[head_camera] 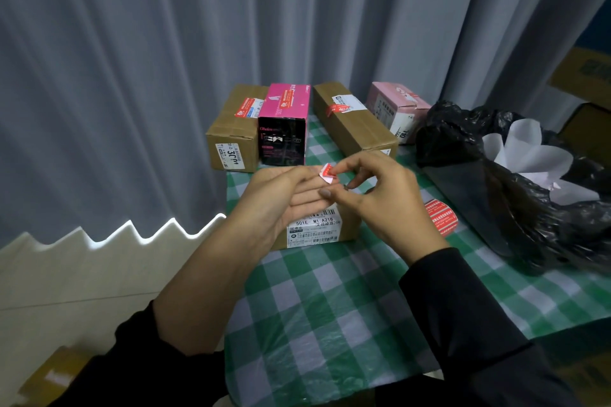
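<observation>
A small red and white sticker is pinched between thumb and forefinger of my right hand, above the fingertips of my left hand. My left hand lies palm up with straight fingers, and the sticker touches its fingertips. Under both hands sits a small cardboard box with a white shipping label, on the green checked tablecloth.
At the back of the table stand two brown cartons, a pink and black box and a pale pink box. A roll of red stickers lies right of the box. A black bin bag with white paper stands at right.
</observation>
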